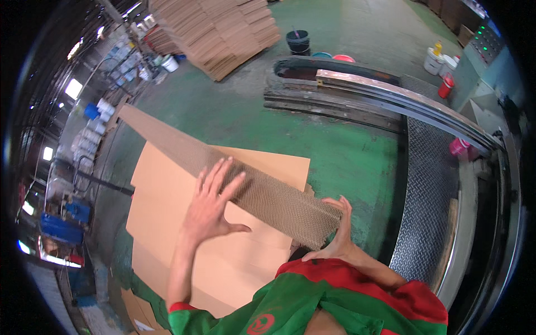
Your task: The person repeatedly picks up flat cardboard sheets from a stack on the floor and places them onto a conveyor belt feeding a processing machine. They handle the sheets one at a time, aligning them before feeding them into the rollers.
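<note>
A long bundle of corrugated cardboard point(279, 206), its fluted edges showing, slants from the far left toward my body on the right. Beneath it lie large flat cardboard sheets point(218, 268) in overlapping layers. My left hand point(207, 212) is open, fingers spread, with the fingertips at the bundle's near side around its middle. Whether they press on it I cannot tell. At the bundle's near right end, my right hand point(340, 237) grips the corner, thumb on the near side and fingers bent over the far side.
A tall cardboard stack point(220, 33) stands at the far left, near a black bucket point(298, 42). Metal rails point(363, 84) and a diamond-plate platform point(424, 190) run along the right. Beyond is a machine cabinet point(483, 61) with green lights. Drums and pails line the left.
</note>
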{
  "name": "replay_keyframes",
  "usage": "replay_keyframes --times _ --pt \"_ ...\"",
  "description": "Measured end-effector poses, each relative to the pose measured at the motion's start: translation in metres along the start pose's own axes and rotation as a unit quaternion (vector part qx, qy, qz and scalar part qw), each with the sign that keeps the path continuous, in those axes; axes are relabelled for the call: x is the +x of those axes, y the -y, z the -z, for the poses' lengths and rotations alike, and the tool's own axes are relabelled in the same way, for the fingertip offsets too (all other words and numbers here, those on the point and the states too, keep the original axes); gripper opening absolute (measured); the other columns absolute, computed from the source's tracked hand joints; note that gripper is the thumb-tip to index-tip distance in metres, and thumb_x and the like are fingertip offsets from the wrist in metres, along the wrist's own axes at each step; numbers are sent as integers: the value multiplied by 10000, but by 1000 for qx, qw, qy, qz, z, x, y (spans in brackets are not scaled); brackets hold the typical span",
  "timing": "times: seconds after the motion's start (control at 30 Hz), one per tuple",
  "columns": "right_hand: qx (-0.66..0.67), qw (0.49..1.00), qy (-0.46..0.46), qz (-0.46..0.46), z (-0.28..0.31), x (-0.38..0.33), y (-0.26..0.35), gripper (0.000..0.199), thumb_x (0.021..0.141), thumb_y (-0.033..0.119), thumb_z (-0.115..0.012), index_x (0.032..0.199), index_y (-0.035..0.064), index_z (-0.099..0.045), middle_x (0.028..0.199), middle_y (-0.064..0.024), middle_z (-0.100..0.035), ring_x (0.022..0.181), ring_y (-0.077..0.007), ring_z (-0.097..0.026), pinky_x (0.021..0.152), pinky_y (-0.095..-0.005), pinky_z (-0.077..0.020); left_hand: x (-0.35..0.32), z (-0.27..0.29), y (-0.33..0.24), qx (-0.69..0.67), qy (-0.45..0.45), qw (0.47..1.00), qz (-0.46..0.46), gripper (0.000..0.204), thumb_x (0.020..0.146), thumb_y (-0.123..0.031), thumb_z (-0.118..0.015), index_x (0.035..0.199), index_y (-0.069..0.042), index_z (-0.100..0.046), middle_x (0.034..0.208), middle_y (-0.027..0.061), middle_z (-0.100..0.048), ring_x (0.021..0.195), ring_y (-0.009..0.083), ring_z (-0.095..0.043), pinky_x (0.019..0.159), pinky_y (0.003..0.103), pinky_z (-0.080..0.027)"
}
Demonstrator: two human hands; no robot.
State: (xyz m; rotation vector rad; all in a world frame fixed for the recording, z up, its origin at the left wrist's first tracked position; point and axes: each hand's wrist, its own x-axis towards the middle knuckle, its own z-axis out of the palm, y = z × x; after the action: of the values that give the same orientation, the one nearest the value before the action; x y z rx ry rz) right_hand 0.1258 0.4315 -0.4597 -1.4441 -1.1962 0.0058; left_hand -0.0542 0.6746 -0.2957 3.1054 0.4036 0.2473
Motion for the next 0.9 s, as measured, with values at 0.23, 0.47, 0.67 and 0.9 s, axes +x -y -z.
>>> replay_keyframes --times 0.23,0.47,0.67,0.9 --pt "51 997 -31 -39 -12 1 5 1152 480 409 -980 1340 25 -317 1269 -227 -508 1180 -379 -544 1034 -518 -386 50 -11 67 -4 135 985 -110 1156 466 -717 -824 1364 -72 -486 1388 175 -465 1381 356 -391 1169 595 -244" --pt "69 997 -15 -9 -7 4 -8 1127 442 328 -1000 1321 48 -351 1290 -248 -519 1175 -383 -570 947 -455 -495 47 -26 70 -26 56 991 -115 1126 444 -750 -808 1265 -28 -537 1125 151 -512 1183 342 -501 1148 583 -284" --pt "77 997 -17 -6 -5 6 -18 1082 470 342 -998 1290 16 -370 1277 -248 -551 1151 -367 -603 954 -434 -508 57 -23 68 -22 72 991 -114 1145 437 -760 -804 1265 -18 -530 1119 158 -503 1121 368 -497 1113 567 -315" --pt "80 996 -30 17 -5 18 -29 1037 525 396 -982 1264 -12 -379 1264 -326 -563 1159 -400 -620 943 -458 -528 68 -22 69 28 30 986 -162 1112 481 -783 -777 1238 -6 -533 1074 167 -501 1036 342 -495 998 515 -373"
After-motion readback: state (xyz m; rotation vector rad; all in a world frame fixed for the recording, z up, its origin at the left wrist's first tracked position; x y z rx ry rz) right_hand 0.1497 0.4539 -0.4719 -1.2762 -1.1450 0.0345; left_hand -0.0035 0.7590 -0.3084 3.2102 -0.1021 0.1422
